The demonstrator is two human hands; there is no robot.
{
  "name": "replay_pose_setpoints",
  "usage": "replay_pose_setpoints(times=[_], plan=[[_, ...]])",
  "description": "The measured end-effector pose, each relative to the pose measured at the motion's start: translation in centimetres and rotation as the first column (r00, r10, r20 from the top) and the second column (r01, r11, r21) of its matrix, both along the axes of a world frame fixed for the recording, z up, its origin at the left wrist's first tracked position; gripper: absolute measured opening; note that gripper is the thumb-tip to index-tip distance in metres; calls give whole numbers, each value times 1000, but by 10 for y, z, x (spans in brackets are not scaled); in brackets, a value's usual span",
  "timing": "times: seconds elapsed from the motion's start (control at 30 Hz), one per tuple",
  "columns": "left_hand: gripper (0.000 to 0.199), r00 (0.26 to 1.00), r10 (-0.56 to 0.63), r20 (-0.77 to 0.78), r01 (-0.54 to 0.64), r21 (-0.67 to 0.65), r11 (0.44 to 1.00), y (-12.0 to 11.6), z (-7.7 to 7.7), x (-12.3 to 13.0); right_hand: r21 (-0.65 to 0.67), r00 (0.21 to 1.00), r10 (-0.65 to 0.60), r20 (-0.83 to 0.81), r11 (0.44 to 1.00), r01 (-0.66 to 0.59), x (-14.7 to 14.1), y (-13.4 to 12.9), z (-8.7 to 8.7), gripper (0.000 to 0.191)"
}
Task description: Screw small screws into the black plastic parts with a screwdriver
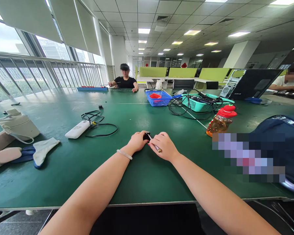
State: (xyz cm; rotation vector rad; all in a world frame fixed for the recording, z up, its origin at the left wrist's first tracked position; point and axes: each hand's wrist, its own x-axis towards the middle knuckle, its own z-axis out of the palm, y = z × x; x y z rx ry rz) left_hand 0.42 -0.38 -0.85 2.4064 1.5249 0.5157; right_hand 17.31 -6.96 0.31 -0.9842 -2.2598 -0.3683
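Over the middle of the green table, my left hand is closed on a small black part, pressed down near the tabletop. My fingers cover much of this part, so its kind is unclear. My right hand grips a slim screwdriver with a brass-coloured end. Its thin shaft slants up and left, and the tip meets or nearly meets the black part. A pale bangle circles my left wrist.
On the left lie a white power bank with a black cable, and gloves. A blue basket, a teal basket of cables and a red-capped bottle stand beyond my right hand. Another person sits opposite.
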Motion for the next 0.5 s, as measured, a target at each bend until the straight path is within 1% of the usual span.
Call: replay_pose_setpoints(times=[0.1, 0.17, 0.27, 0.33, 0.4, 0.5], plan=[[44, 1000, 0, -12, 0, 3, 1000, 1, -1, 0, -73, 991, -11, -130, 997, 2, 3, 5, -3, 22], [43, 1000, -4, -14, 4, 3, 1000, 1, -1, 0, -134, 968, -35, -248, 991, 1, 6, 9, -6, 21], [44, 1000, -8, -12, 8, -2, 1000, 1, -1, 0, -245, 890, -101, -445, 969, -12, 10, 14, -10, 21], [45, 1000, -13, -8, 13, -4, 1000, 1, -1, -1, -342, 824, -161, -543, 939, -42, 13, 17, -11, 21], [44, 1000, -19, -6, 19, -6, 1000, 1, -1, -1, -426, 775, -222, -592, 902, -67, 14, 18, -11, 22], [43, 1000, -21, -3, 21, -8, 1000, 1, -1, -1, -485, 735, -274, -621, 870, -86, 16, 20, -11, 23]])
